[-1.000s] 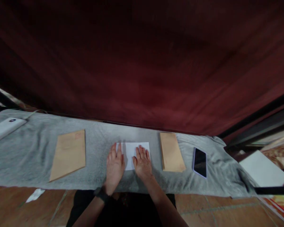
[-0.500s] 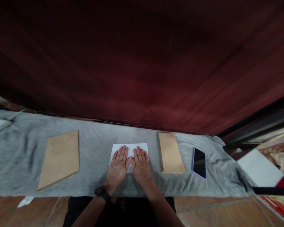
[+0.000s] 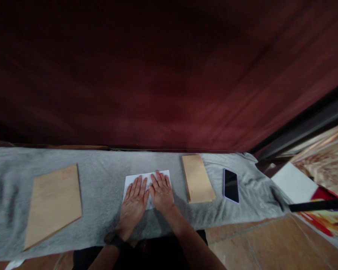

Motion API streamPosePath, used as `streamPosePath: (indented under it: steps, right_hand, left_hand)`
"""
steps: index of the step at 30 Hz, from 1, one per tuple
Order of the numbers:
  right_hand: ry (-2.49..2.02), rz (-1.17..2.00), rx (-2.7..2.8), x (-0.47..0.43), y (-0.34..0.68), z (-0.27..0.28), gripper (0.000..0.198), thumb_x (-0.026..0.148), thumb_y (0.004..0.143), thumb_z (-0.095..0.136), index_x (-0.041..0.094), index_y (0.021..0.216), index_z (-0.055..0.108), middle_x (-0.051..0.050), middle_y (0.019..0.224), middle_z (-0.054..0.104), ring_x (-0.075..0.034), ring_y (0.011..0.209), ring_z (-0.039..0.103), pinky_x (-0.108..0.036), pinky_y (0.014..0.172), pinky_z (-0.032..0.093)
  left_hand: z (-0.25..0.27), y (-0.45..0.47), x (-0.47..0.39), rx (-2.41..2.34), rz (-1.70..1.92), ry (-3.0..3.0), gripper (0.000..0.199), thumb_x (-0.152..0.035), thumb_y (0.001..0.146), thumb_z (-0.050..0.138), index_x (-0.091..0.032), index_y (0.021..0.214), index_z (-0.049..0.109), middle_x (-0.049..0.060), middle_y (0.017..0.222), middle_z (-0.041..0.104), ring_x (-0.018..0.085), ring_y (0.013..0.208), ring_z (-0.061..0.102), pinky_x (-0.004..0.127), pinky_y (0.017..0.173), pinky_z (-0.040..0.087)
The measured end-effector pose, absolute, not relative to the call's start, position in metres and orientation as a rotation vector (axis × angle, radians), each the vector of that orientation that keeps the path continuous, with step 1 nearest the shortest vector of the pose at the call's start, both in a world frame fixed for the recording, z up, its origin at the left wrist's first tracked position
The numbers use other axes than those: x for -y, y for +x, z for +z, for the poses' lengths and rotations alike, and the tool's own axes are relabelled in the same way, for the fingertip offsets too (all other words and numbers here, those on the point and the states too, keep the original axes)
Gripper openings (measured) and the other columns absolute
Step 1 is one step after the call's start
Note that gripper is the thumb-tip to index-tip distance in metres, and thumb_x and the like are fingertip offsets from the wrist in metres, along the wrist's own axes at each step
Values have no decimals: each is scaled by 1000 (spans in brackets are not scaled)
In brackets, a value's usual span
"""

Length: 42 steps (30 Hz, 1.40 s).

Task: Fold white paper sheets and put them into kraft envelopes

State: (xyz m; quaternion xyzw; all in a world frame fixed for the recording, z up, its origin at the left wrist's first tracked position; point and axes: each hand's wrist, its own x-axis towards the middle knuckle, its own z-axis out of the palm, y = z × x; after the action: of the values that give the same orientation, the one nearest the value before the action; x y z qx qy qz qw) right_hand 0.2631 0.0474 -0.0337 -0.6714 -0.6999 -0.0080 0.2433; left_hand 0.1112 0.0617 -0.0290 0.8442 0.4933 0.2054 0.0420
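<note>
A white sheet of paper [image 3: 148, 206] lies on the grey cloth in front of me, partly covered by my hands. My left hand [image 3: 133, 200] rests flat on its left part, fingers stretched, with a dark band on the wrist. Flat on the right part is my right hand [image 3: 162, 193], its fingers reaching the paper's far edge. Between the two thumbs only a narrow gap remains. To the right sits a stack of narrow brown envelopes [image 3: 197, 179]. Larger brown envelopes [image 3: 55, 204] lie on the left.
Grey cloth [image 3: 101, 187] covers the long surface. A phone [image 3: 231, 185] with a pale purple edge lies right of the narrow envelopes. Behind the surface hangs a dark red curtain [image 3: 169, 93]. A white board-like item [image 3: 294, 183] and a dark bar [image 3: 321, 205] are at the right.
My view has turned slightly, so the surface appears tilted. My right hand has slid a little toward the paper's far edge; my left hand stays flat on the paper.
</note>
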Motion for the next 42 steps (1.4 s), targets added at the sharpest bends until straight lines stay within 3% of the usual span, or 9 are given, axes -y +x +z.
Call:
streamPosePath:
  steps: [6, 9, 17, 25, 42]
  right_hand:
    - [-1929, -59, 1876, -42, 282, -32, 54, 39, 104, 47, 15, 153, 42, -15, 158, 41, -27, 148, 36, -49, 120, 30]
    - [-1957, -92, 1864, -36, 291, -33, 57, 37, 104, 46, 10, 154, 39, -17, 157, 42, -28, 147, 38, -48, 120, 30]
    - [-1998, -125, 1806, -31, 294, -32, 55, 31, 103, 46, 6, 152, 41, -19, 154, 45, -30, 144, 42, -50, 120, 30]
    - [-1809, -39, 1948, -13, 256, -32, 51, 40, 104, 49, 21, 151, 46, -11, 159, 41, -27, 146, 39, -50, 120, 30]
    - [-1932, -130, 1945, 12, 291, -32, 56, 37, 104, 45, 14, 155, 40, -16, 159, 38, -29, 146, 39, -48, 119, 30]
  left_hand:
    - [-26, 98, -62, -1629, 662, 2502, 66, -46, 101, 28, -6, 153, 39, 21, 158, 40, 33, 150, 32, 53, 122, 26]
    - [-25, 91, -62, -1681, 652, 2504, 70, -46, 102, 26, -1, 153, 37, 24, 158, 38, 34, 150, 32, 52, 122, 25]
    - [-25, 88, -61, -1748, 586, 2540, 68, -46, 102, 26, -1, 151, 40, 23, 158, 39, 34, 149, 34, 53, 121, 28]
    - [-28, 87, -61, -1773, 534, 2600, 68, -46, 102, 27, -3, 153, 38, 22, 159, 38, 33, 149, 34, 52, 121, 28]
    - [-32, 79, -41, -1786, 602, 2561, 63, -42, 101, 28, -6, 150, 44, 20, 155, 45, 33, 146, 40, 54, 120, 31]
